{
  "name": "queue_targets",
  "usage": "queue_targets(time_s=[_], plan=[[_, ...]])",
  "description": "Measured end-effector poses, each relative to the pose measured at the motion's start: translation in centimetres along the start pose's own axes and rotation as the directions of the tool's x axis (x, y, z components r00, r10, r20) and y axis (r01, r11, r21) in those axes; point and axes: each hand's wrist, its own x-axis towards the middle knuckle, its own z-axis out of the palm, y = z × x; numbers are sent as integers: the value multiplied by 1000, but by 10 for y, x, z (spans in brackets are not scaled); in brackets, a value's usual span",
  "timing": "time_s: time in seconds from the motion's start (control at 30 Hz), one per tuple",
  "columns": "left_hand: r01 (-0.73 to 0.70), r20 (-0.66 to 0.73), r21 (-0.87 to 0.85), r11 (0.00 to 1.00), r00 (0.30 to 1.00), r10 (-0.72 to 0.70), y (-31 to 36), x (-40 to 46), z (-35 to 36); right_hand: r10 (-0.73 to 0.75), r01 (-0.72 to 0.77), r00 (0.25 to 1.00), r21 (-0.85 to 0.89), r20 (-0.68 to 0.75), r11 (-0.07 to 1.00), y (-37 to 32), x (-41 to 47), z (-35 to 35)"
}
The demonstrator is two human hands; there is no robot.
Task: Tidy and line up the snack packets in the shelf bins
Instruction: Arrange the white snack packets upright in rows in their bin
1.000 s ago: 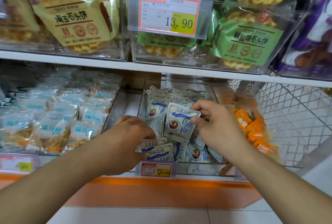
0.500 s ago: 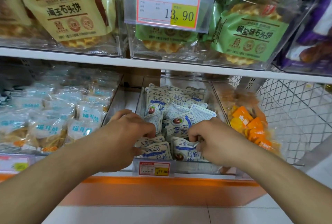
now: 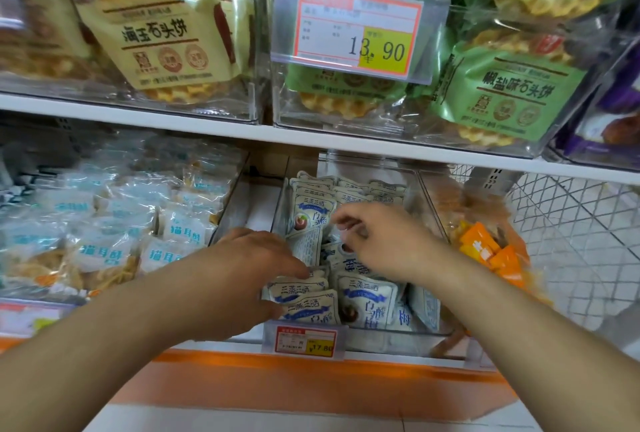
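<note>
Small white-and-blue snack packets (image 3: 367, 303) fill a clear plastic bin (image 3: 381, 339) on the lower shelf, some standing in rows at the back, others lying tilted at the front. My left hand (image 3: 249, 268) reaches into the bin's left side, thumb and fingers closed on the packets there. My right hand (image 3: 384, 241) hovers over the middle of the bin with loosely curled, blurred fingers and no packet seen in it.
A price tag (image 3: 304, 341) hangs on the bin's front. To the left lies a bin of clear packets (image 3: 104, 251); to the right, orange packets (image 3: 491, 251) and a wire basket (image 3: 571, 223). The upper shelf (image 3: 173, 123) carries waffle packs (image 3: 156, 36) and a large tag (image 3: 356, 33).
My right hand set a white packet down at the bin's front, let go, then rose back over the middle. My left hand stayed at the bin's left side.
</note>
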Motion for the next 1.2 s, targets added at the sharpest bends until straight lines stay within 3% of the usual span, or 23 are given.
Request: queue_targets(time_s=[0.17,0.33,0.43,0.53,0.63,0.7,0.77,0.83,0.87,0.9,0.93,1.0,1.07,1.2], plan=[[-23,25,-57,998,999,24,-3,-1,-1,109,-115,992,98,67,989,1,59,31],[-36,15,-103,994,999,38,-7,-1,-1,160,-156,987,127,-23,980,-11,74,47],[-31,15,-100,995,999,32,-6,-1,-2,207,-159,968,296,-140,942,-10,65,35],[-4,-16,-147,989,1000,2,-4,-5,-5,294,-139,938,578,-184,804,-7,38,12],[80,-62,-307,948,993,-103,4,-8,-10,259,13,915,663,-310,749,-4,4,-4],[119,-91,-451,885,980,-178,14,-9,-16,178,128,890,605,-420,786,-5,-21,-10],[159,-93,-633,758,956,-278,30,-10,-25,30,251,858,469,-513,847,-9,-44,-11],[163,-67,-840,518,915,-398,42,-7,-31,-147,362,825,311,-546,879,-13,-61,-8],[176,13,-927,331,898,-440,47,-5,-35,-243,410,813,226,-529,883,-15,-68,-6],[165,77,-972,170,898,-434,49,-4,-37,-335,448,807,136,-486,883,-16,-73,-4],[144,102,-987,69,901,-422,50,-3,-35,-411,476,806,53,-425,878,-17,-76,-2],[122,84,-991,61,901,-425,51,-4,-31,-517,518,796,-86,-314,851,-12,-80,0],[135,65,-983,125,889,-453,50,-5,-24,-546,532,782,-133,-302,836,-5,-83,-1],[154,35,-960,236,896,-443,51,-6,-24,-321,345,797,-51,-512,937,4,-86,-14]])
